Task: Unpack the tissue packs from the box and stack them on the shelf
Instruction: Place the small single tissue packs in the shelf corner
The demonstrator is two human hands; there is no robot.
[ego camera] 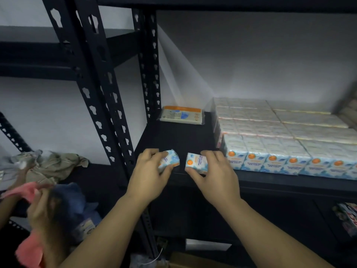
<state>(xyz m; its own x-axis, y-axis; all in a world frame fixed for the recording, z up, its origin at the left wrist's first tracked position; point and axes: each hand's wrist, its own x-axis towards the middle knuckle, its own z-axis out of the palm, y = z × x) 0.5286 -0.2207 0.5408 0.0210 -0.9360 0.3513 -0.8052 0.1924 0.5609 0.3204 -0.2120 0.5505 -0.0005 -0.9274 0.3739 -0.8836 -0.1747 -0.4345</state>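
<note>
My left hand [149, 172] grips a small blue-and-white tissue pack [171, 160] with an orange dot, tilted at the front edge of the black shelf [173, 136]. My right hand [213, 172] holds a second such pack [195, 163] upright beside it, a small gap between the two. To the right, several rows of the same tissue packs [280, 144] stand packed on the shelf. A flat wrapped pack with an orange strip [182, 115] lies at the shelf's back left. The box is not in view.
A black perforated upright [100, 105] rises left of my hands. On the neighbouring shelf lies crumpled beige cloth [52, 165]. Another person's hand [41, 211] handles pink cloth [27, 190] at the lower left. Printed packages [347, 217] sit on the lower shelf at right.
</note>
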